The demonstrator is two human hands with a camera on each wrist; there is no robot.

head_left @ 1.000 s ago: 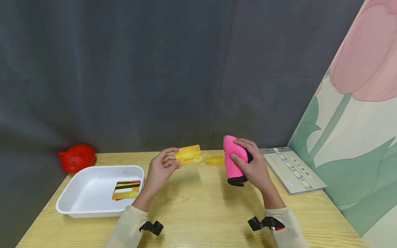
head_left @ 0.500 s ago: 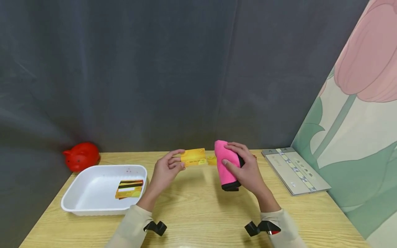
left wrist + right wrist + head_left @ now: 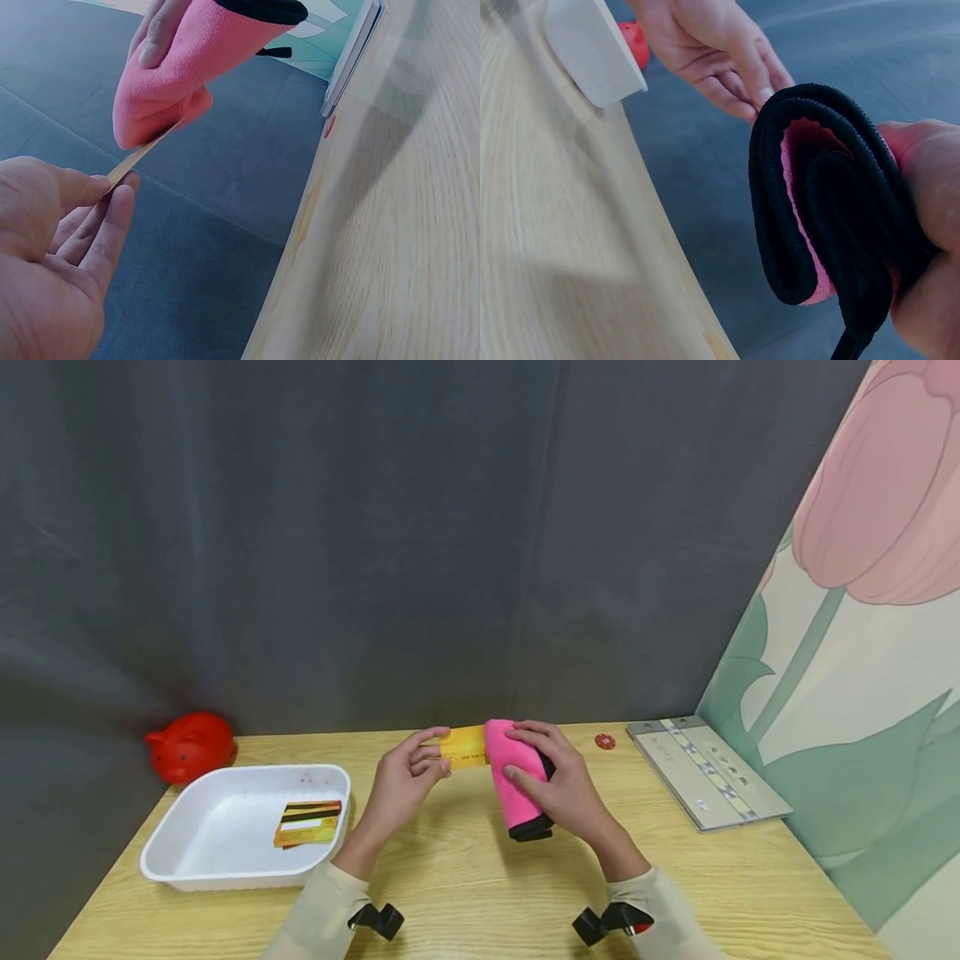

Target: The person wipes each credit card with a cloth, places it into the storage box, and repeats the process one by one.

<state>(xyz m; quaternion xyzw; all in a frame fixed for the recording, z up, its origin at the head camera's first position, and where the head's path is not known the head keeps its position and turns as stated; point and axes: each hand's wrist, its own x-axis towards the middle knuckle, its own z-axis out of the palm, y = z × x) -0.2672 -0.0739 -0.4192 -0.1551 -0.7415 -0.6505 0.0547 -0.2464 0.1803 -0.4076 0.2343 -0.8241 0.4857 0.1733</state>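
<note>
Your left hand (image 3: 405, 777) pinches the yellow card (image 3: 461, 747) by one end, thumb vs. fingers; your right hand (image 3: 551, 781) grips the folded pink cloth (image 3: 516, 785). The card's far end meets the cloth's fold, above the worktop (image 3: 480, 893); how deep it sits, can't tell. Watch that pinch: you've only a bit of card, so a hard wipe or tug cd. twist it loose & drop it. Squeeze too much w/ the cloth & the card might bow. If the folds slacken, the black tab (image 3: 275, 52) cd. get in the way. What's prob. another card (image 3: 306, 214) lies below, so a drop might land there.

Materials: cloth's fuzzy & soft, w/ thick black trim (image 3: 769, 217); card's thin, flat, prob. plastic. The white tray (image 3: 213, 835) is smooth, rounded at corners, w/ overlapping cards (image 3: 307, 822) inside; the piggy bank (image 3: 191, 747) is red, round, smooth-looking.
</note>
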